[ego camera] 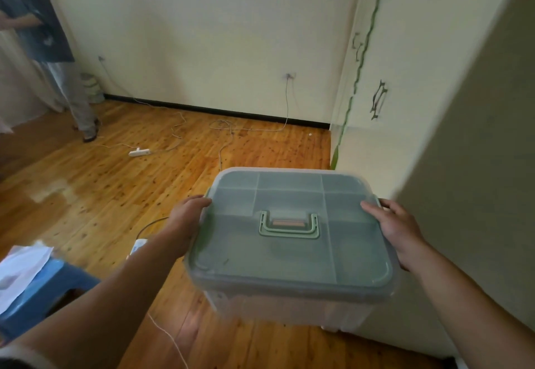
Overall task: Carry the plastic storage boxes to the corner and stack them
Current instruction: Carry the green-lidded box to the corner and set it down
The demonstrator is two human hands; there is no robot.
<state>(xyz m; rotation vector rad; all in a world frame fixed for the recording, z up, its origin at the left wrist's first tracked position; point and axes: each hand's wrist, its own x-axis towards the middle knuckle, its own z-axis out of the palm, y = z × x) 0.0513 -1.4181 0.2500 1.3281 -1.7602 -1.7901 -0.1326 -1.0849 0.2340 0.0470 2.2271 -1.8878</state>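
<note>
Two bare hands hold one plastic storage box by its sides, lifted over the wooden floor and close to a pale cabinet on the right. The left hand grips the box's left rim, thumb lying on the lid's edge; the right hand clasps the right rim the same way, thumb on top and fingers curled round the side.

The box is squarish with rounded corners. Its walls are cloudy, translucent plastic, its lid a smooth grey-green, see-through enough to show straight dividers beneath — they split the far part into compartments. A mint-green handle lies folded flat in the middle of the lid, with a pinkish strip inside it; any lettering there is too blurred to read.

The floor is glossy orange-brown board, knotted and streaked, with a dull pale patch at the left. A white power strip and thin cables lie on it — one cable runs up the cream wall. A blue plastic stool at lower left carries crumpled white sheets. Another person stands at far left.
</note>
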